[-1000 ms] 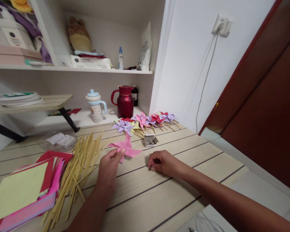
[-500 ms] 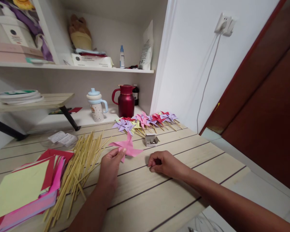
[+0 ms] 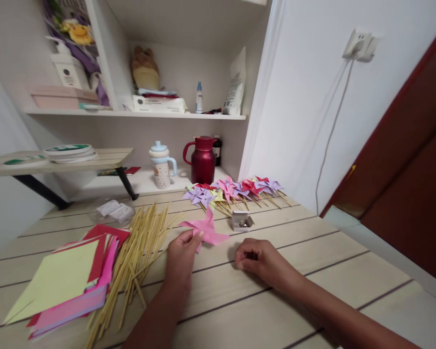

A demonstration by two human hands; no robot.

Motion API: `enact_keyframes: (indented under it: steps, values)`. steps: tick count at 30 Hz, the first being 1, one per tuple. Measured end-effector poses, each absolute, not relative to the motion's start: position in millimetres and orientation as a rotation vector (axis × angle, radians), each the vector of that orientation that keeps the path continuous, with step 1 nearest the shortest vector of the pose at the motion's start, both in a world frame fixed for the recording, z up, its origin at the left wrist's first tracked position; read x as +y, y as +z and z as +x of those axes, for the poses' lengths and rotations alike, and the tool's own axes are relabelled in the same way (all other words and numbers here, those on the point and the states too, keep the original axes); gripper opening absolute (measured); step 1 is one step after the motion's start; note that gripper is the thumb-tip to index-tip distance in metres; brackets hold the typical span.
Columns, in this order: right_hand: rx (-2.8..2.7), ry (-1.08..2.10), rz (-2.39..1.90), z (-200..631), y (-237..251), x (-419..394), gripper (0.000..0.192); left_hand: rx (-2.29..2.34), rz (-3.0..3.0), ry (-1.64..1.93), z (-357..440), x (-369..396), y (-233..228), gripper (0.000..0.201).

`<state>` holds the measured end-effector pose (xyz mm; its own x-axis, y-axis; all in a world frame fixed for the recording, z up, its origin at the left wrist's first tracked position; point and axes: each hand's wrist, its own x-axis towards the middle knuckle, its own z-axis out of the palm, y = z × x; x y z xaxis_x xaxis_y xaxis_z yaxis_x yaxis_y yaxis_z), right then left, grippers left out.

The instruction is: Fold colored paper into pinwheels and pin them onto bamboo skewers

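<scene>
A pink paper pinwheel point(image 3: 208, 230) is pinched by its lower left part between the thumb and fingers of my left hand point(image 3: 181, 254), just over the table. My right hand point(image 3: 256, 259) is near the tabletop to the right, fingers curled and thumb pressed to the fingertips. Whatever it may hold is too small or hidden to make out. Beyond my right hand stands a small open box point(image 3: 241, 221) with shiny metal bits inside. Finished-looking pinwheels on sticks point(image 3: 227, 188) in pink, red, purple and yellow lie in a row behind the box.
Many thin wooden sticks point(image 3: 140, 257) lie loosely piled left of my left hand. Beside them is a stack of coloured paper sheets point(image 3: 63, 281). A clear plastic bag point(image 3: 114, 212), a lidded cup point(image 3: 162, 167) and a red jug point(image 3: 202, 161) stand or lie farther back, below a shelf point(image 3: 141, 115).
The view has swung left and slightly upward, so everything appears farther right and lower. Both hands keep nearly the same pose; the left still holds the pinwheel.
</scene>
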<state>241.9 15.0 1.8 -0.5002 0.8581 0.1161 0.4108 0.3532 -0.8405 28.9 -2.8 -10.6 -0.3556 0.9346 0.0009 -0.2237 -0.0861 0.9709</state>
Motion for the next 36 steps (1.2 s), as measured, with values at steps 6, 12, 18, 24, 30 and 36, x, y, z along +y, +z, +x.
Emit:
enact_keyframes:
  steps: [6,12,18,24,30,36]
  values:
    - [-1.946,0.944,-0.916,207,27,14,0.010,1.323,0.858,1.700,31,-1,-11,0.026]
    - [-1.871,0.866,-0.799,176,39,16,0.009,1.399,0.911,1.812,24,-1,-7,0.019]
    - [-1.805,0.787,-0.784,166,33,23,0.008,1.477,1.082,1.916,22,-2,-5,0.015]
    - [-1.726,0.860,-0.751,169,22,29,0.007,1.492,1.203,1.894,26,-6,-2,0.015]
    - [-1.721,0.984,-0.720,173,21,30,0.006,1.480,1.254,1.931,28,-2,-8,0.014]
    - [-1.737,0.943,-0.690,173,23,27,0.008,1.495,1.211,1.970,29,-1,-9,0.018]
